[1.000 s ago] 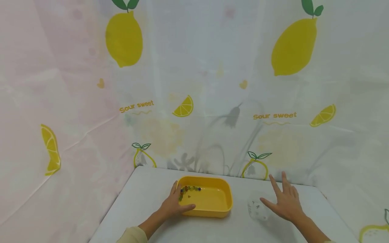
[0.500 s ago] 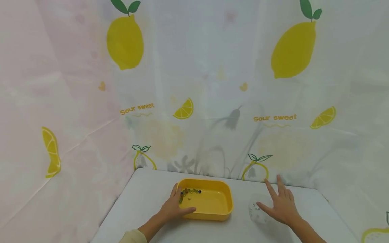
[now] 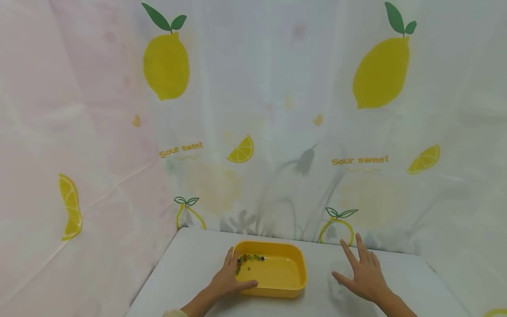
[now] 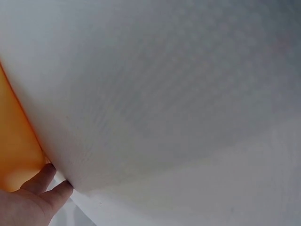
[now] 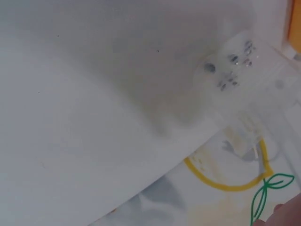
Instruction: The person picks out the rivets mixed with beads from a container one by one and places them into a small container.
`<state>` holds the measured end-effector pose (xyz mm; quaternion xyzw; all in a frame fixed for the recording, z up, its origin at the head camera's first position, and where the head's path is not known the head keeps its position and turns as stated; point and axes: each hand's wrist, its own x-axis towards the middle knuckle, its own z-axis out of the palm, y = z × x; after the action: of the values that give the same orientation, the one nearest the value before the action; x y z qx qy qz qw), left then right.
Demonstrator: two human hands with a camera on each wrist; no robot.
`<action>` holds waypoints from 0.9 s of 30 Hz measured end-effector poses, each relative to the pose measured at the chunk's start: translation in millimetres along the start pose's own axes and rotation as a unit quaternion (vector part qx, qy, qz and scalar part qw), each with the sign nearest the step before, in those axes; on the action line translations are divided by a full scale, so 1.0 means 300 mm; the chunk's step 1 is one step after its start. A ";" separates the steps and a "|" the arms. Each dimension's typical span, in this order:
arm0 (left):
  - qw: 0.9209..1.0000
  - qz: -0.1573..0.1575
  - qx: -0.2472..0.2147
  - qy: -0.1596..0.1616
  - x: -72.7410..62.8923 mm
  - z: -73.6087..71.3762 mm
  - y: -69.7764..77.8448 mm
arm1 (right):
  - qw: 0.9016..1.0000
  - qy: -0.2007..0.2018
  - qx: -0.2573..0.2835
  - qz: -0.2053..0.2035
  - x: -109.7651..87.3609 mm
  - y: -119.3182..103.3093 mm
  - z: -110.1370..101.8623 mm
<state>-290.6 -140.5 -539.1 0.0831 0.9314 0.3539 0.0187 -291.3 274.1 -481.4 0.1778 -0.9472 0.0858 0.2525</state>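
A yellow rectangular tub (image 3: pixel 277 293) stands on the white table, with several small coloured glass marbles (image 3: pixel 251 258) along its left and back inner walls. My left hand (image 3: pixel 227 278) lies round its left front corner, thumb along the front rim and fingers extended beside the left wall. In the left wrist view its fingertips (image 4: pixel 61 190) reach the table beside the tub. My right hand (image 3: pixel 365 277), fingers spread, hovers at a clear plastic container (image 3: pixel 335 288) with dark printed marks, partly hidden behind the thumb. In the right wrist view this clear container (image 5: pixel 240 70) shows against the white table.
The white table (image 3: pixel 190 255) ends at a hanging curtain (image 3: pixel 273 193) printed with lemons, which also runs along the left and right sides. The tub stands near the table's back edge, and the clear container is to its right.
The head view has tilted up a little, so everything sits lower in it. My right hand has shifted left over the clear container. My left hand stays at the tub.
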 end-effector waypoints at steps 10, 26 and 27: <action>1.000 -0.002 -0.012 0.002 -0.009 0.007 0.001 | 1.000 0.000 0.007 -0.022 0.030 -0.031 0.021; 1.000 -0.021 -0.021 -0.003 -0.002 0.015 -0.007 | 0.997 -0.046 0.043 -0.048 0.095 -0.133 0.073; 1.000 -0.021 -0.023 -0.002 -0.003 0.016 -0.007 | 0.996 -0.054 0.045 -0.047 0.097 -0.141 0.073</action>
<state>-289.6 -138.9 -544.2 0.0643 0.9245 0.3745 0.0301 -308.6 221.1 -482.4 0.2378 -0.9452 0.1072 0.1965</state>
